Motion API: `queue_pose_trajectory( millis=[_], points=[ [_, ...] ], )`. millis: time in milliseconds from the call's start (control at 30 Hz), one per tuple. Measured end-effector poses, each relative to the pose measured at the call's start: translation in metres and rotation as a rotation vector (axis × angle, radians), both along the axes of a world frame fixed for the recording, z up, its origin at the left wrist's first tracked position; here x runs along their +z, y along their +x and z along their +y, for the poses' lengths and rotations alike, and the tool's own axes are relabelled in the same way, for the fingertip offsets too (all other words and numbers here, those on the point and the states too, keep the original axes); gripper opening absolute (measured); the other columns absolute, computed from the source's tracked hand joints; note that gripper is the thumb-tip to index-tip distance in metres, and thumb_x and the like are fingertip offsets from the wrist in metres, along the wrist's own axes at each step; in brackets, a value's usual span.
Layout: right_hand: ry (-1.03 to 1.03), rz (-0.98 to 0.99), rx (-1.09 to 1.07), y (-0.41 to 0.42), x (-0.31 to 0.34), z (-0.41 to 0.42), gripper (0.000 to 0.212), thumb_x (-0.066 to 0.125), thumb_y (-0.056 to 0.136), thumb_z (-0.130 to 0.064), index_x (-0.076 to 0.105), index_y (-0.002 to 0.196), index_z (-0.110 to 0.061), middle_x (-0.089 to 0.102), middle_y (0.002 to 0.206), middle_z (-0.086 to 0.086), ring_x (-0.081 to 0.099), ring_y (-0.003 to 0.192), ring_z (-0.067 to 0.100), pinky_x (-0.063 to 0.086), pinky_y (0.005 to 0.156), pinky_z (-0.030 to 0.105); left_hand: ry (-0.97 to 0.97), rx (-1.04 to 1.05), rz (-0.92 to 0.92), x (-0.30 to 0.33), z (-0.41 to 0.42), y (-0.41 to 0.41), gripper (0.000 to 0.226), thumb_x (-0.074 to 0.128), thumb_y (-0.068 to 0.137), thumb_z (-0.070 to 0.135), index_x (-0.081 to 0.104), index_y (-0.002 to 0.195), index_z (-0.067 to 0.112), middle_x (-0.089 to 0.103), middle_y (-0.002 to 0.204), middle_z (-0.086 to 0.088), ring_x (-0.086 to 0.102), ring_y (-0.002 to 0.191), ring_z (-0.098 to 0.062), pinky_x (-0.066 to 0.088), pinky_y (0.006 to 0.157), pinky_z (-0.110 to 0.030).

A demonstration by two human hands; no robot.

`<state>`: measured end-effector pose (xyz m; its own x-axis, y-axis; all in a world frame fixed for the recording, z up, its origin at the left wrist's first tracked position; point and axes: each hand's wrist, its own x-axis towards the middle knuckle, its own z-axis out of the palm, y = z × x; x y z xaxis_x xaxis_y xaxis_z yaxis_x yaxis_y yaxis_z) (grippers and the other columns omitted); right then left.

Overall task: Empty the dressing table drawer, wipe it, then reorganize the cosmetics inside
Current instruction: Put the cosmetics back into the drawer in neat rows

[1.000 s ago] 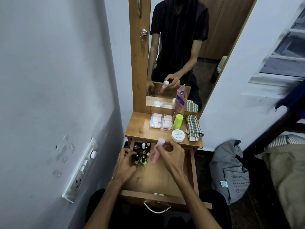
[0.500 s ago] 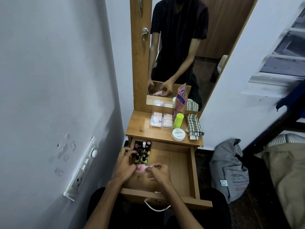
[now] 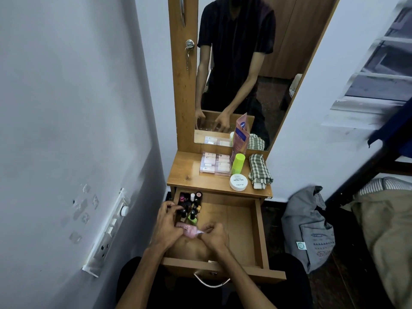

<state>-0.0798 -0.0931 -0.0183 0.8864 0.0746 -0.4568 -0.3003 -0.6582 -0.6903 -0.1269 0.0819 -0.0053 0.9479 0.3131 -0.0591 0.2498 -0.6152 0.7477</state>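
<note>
1. The drawer (image 3: 258, 230) stood pulled out below the counter (image 3: 185, 172), its metal handle (image 3: 210, 282) at 6 o'clock.
2. A cluster of small bottles (image 3: 189, 206) stood upright in the drawer's 10 o'clock corner; a green one sat at its near edge.
3. A pink bottle (image 3: 190, 231) lay on its side on the drawer floor, just at 6 o'clock of that cluster.
4. The left hand (image 3: 167, 228) had its fingers curled against the small bottles, its palm side touching the pink bottle's left end; whether it gripped anything could not be told.
5. The right hand (image 3: 215, 236) pinched the pink bottle's right end with curled fingers.
6. The rest of the drawer floor, toward 3 o'clock, showed bare wood.
7. On the counter, a clear box (image 3: 215, 163) of pale items lay flat at the middle.
8. A green bottle (image 3: 238, 163) stood just at 3 o'clock of the box, with a pink tube (image 3: 241, 134) leaning on the mirror (image 3: 285, 52) behind it.
9. A white round jar (image 3: 238, 182) sat at 6 o'clock of the green bottle, near the counter's front edge.
10. A folded checked cloth (image 3: 259, 170) lay at the counter's 3 o'clock end.
11. A grey bag (image 3: 310, 228) sat on the floor at 3 o'clock of the drawer.
</note>
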Motion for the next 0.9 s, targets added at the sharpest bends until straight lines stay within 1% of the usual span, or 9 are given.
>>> queue_pose_trajectory(
  millis=[133, 200, 300, 433, 600, 700, 733, 800, 900],
  points=[
    [0.028, -0.094, -0.023, 0.004, 0.011, -0.011, 0.024, 0.083, 0.074, -0.030, 0.074, 0.095, -0.025, 0.073, 0.095, -0.006, 0.068, 0.089, 0.009, 0.053, 0.073, 0.022, 0.028, -0.009, -0.022, 0.002, -0.001, -0.001, 0.062, 0.072, 0.068, 0.009, 0.059, 0.127, 0.020, 0.033, 0.135, 0.001, 0.037, 0.127, -0.015, 0.047, 0.104, -0.044],
    [0.071, -0.221, -0.045, 0.011, 0.026, -0.020, 0.017, 0.079, 0.080, -0.023, 0.077, 0.096, -0.024, 0.073, 0.091, -0.010, 0.068, 0.085, 0.003, 0.055, 0.072, 0.017, 0.040, -0.010, -0.030, 0.001, -0.001, -0.001, 0.064, 0.072, 0.065, 0.007, 0.059, 0.127, 0.019, 0.033, 0.133, 0.003, 0.038, 0.124, -0.013, 0.049, 0.100, -0.043],
    [0.146, -0.446, -0.143, 0.030, 0.061, -0.032, 0.010, 0.075, 0.084, -0.017, 0.078, 0.089, -0.025, 0.071, 0.081, -0.016, 0.065, 0.076, -0.005, 0.056, 0.074, 0.018, 0.052, -0.014, -0.030, 0.000, 0.000, 0.000, 0.064, 0.072, 0.064, 0.010, 0.059, 0.127, 0.019, 0.033, 0.134, 0.002, 0.037, 0.125, -0.015, 0.050, 0.099, -0.045],
    [0.229, -0.669, -0.325, 0.065, 0.112, -0.037, 0.005, 0.074, 0.086, -0.018, 0.078, 0.088, -0.019, 0.072, 0.079, -0.008, 0.061, 0.072, -0.005, 0.040, 0.065, 0.002, 0.033, -0.004, -0.043, 0.002, -0.002, -0.001, 0.067, 0.064, 0.059, 0.029, 0.060, 0.125, 0.019, 0.033, 0.135, 0.000, 0.037, 0.124, -0.015, 0.049, 0.096, -0.042],
    [0.270, -0.863, -0.428, 0.117, 0.163, -0.034, 0.017, 0.077, 0.087, -0.030, 0.071, 0.098, -0.018, 0.066, 0.086, -0.013, 0.059, 0.075, -0.002, 0.049, 0.068, 0.018, 0.029, 0.002, -0.040, -0.001, -0.002, 0.000, 0.065, 0.065, 0.061, 0.020, 0.059, 0.126, 0.020, 0.032, 0.135, 0.002, 0.037, 0.125, -0.015, 0.049, 0.096, -0.039],
    [0.182, -0.883, -0.382, 0.147, 0.177, -0.029, 0.034, 0.079, 0.084, -0.037, 0.067, 0.108, -0.017, 0.059, 0.097, -0.011, 0.056, 0.082, 0.005, 0.041, 0.067, 0.014, 0.026, 0.011, -0.054, 0.000, -0.004, 0.000, 0.063, 0.067, 0.064, 0.017, 0.058, 0.127, 0.019, 0.031, 0.135, 0.004, 0.035, 0.126, -0.011, 0.047, 0.099, -0.037],
    [0.137, -0.874, -0.357, 0.155, 0.179, -0.028, 0.036, 0.079, 0.083, -0.040, 0.068, 0.109, -0.017, 0.060, 0.099, -0.008, 0.056, 0.086, 0.009, 0.041, 0.067, 0.017, 0.026, 0.013, -0.055, -0.001, -0.004, 0.000, 0.062, 0.069, 0.067, 0.013, 0.058, 0.127, 0.019, 0.031, 0.135, 0.005, 0.034, 0.126, -0.011, 0.046, 0.101, -0.036],
    [0.070, -0.859, -0.305, 0.168, 0.180, -0.026, 0.034, 0.077, 0.083, -0.040, 0.072, 0.107, -0.016, 0.067, 0.098, -0.001, 0.059, 0.087, 0.015, 0.046, 0.068, 0.026, 0.027, 0.019, -0.057, -0.001, -0.004, 0.000, 0.062, 0.072, 0.069, 0.009, 0.058, 0.128, 0.020, 0.031, 0.135, 0.005, 0.034, 0.126, -0.010, 0.045, 0.102, -0.035],
    [0.066, -0.846, -0.269, 0.178, 0.179, -0.025, 0.022, 0.074, 0.088, -0.033, 0.076, 0.096, -0.012, 0.072, 0.086, 0.003, 0.061, 0.078, 0.018, 0.050, 0.067, 0.029, 0.018, 0.016, -0.056, -0.001, -0.004, 0.000, 0.062, 0.071, 0.068, 0.014, 0.057, 0.129, 0.020, 0.030, 0.137, 0.005, 0.034, 0.126, -0.010, 0.045, 0.100, -0.034]
  ],
)
